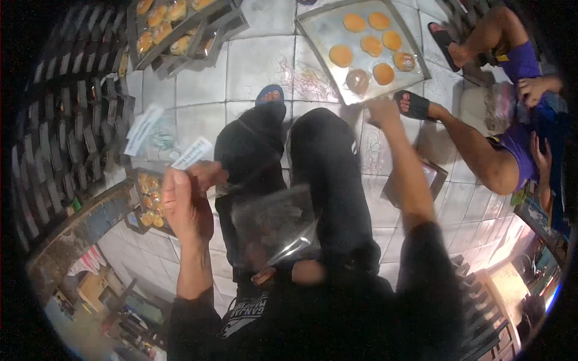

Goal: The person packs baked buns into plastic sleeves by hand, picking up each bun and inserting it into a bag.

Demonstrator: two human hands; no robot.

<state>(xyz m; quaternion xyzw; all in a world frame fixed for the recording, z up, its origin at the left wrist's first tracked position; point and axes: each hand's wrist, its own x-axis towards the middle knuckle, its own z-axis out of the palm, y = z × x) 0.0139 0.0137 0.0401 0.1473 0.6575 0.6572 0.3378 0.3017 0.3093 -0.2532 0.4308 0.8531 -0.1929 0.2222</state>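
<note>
A white printed label (191,154) is pinched between the fingers of my left hand (191,195), with another label (143,130) lying beyond it to the upper left. My right hand (384,112) reaches forward to the near edge of a metal tray (337,78); its fingers look closed on the rim. Several round buns (370,46) lie on that tray, some of them in clear wrapping. Over my lap rests a clear plastic bag (277,225).
Stacked trays of buns (161,27) stand at the upper left, and another bun tray (133,218) lies behind my left hand. Dark racks (78,120) line the left. A co-worker (521,153) sits at the right, one foot near my right hand.
</note>
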